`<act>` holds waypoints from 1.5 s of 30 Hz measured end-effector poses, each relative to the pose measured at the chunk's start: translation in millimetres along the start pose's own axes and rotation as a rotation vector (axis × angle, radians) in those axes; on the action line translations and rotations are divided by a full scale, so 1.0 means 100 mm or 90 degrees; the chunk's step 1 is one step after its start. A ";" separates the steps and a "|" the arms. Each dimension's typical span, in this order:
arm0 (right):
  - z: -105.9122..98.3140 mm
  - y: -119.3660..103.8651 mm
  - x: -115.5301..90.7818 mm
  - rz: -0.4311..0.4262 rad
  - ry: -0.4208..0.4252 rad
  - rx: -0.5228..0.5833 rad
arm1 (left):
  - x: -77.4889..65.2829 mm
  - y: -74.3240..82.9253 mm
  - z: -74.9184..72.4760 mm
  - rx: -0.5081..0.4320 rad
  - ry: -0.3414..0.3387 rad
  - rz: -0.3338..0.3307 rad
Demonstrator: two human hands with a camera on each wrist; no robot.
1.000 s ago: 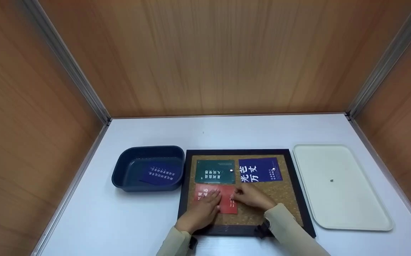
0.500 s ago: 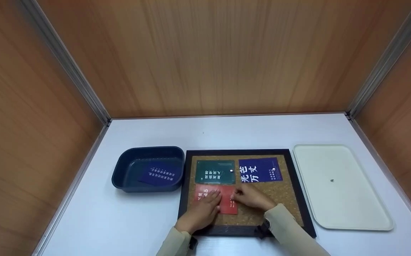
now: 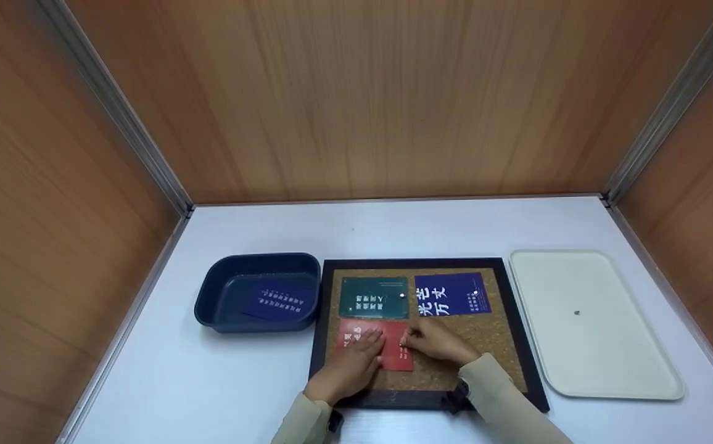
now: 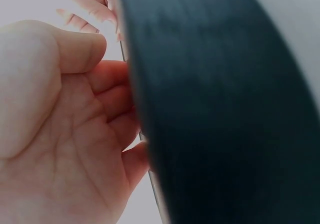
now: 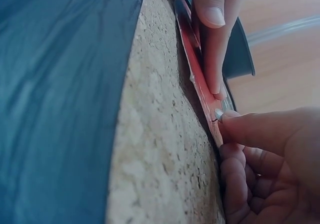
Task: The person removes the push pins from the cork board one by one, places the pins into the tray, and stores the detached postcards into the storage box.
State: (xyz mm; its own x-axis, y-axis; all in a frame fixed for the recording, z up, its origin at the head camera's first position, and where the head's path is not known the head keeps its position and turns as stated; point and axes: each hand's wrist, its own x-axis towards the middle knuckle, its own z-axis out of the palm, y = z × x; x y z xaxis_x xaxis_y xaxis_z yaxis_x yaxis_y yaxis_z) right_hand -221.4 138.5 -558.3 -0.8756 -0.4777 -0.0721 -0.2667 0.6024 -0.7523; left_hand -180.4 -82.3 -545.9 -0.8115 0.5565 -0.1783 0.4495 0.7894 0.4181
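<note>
My left hand (image 3: 345, 370) rests with straight fingers on a red card (image 3: 395, 335), on the near left of a black-framed corkboard (image 3: 499, 345). At the card's right side my right hand (image 3: 438, 341) pinches a small pushpin (image 5: 218, 114) between thumb and index finger, its point right at the card's surface. In the right wrist view the red card's edge stands slightly off the cork. Behind it lie a green card (image 3: 374, 297) and a purple card (image 3: 453, 293), each with a pin near its right edge. The left wrist view shows my palm beside the dark frame.
Left of the board stands a dark blue bin (image 3: 205, 296) with purple cards (image 3: 279, 301) inside. A pale tray (image 3: 603, 351) lies to the right, bearing a tiny dark object (image 3: 576, 312). Wooden panels (image 3: 356, 98) enclose the white table (image 3: 208, 382) at the back and sides.
</note>
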 end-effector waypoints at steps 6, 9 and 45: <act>0.00 0.01 0.00 0.009 -0.007 0.020 | 0.00 0.00 -0.02 -0.004 -0.006 -0.006; -0.01 0.01 0.00 0.006 -0.016 0.031 | 0.00 0.00 -0.03 -0.014 -0.011 -0.010; -0.38 0.07 -0.18 0.073 0.012 0.100 | 0.01 0.00 -0.01 -0.003 -0.004 -0.006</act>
State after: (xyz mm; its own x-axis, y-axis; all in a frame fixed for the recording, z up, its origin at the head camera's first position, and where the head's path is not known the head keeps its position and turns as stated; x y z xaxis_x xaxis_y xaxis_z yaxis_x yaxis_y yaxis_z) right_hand -222.9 176.0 -537.1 -0.9043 -0.3986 -0.1526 -0.0991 0.5439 -0.8333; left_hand -181.5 -82.4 -544.8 -0.8130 0.5511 -0.1880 0.4405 0.7932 0.4204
